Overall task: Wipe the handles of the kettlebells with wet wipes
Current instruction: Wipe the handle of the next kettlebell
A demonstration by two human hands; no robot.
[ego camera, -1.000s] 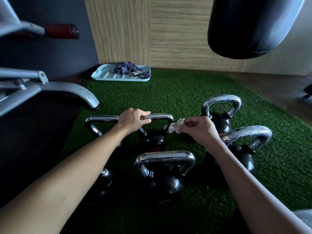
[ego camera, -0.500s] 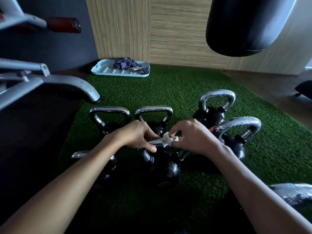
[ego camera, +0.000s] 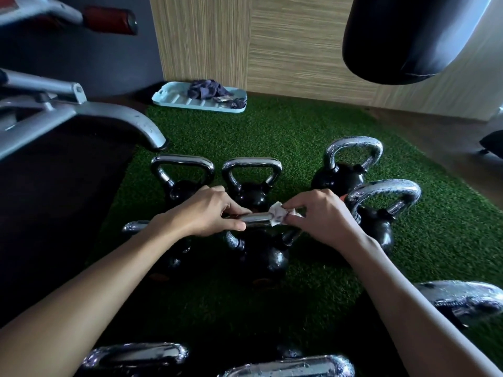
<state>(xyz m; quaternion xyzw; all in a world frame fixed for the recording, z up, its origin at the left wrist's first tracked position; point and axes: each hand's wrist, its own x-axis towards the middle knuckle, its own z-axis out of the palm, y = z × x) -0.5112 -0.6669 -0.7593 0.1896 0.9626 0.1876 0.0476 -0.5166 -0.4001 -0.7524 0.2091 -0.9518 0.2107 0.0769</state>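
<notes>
Several black kettlebells with chrome handles stand on green turf (ego camera: pixel 299 137). My left hand (ego camera: pixel 206 213) grips the left part of the chrome handle (ego camera: pixel 257 220) of the middle kettlebell (ego camera: pixel 264 257). My right hand (ego camera: pixel 324 216) pinches a crumpled white wet wipe (ego camera: pixel 279 214) wrapped around the right part of that same handle. Two kettlebells (ego camera: pixel 182 172) (ego camera: pixel 251 175) stand just behind it. Two more (ego camera: pixel 351 161) (ego camera: pixel 381 208) stand to the right, their handles looking wet.
A grey metal machine leg (ego camera: pixel 114 118) reaches in from the left over a dark mat. A light blue tray (ego camera: pixel 174 97) with a dark cloth lies by the wooden wall. A black punching bag (ego camera: pixel 408 36) hangs upper right. More chrome handles (ego camera: pixel 136 355) (ego camera: pixel 462 297) sit at the bottom and right edges.
Both hands came off the far kettlebell handle and moved nearer, onto the middle kettlebell's handle. The wipe now wraps that handle. The view tilted down, bringing nearer kettlebell handles into sight.
</notes>
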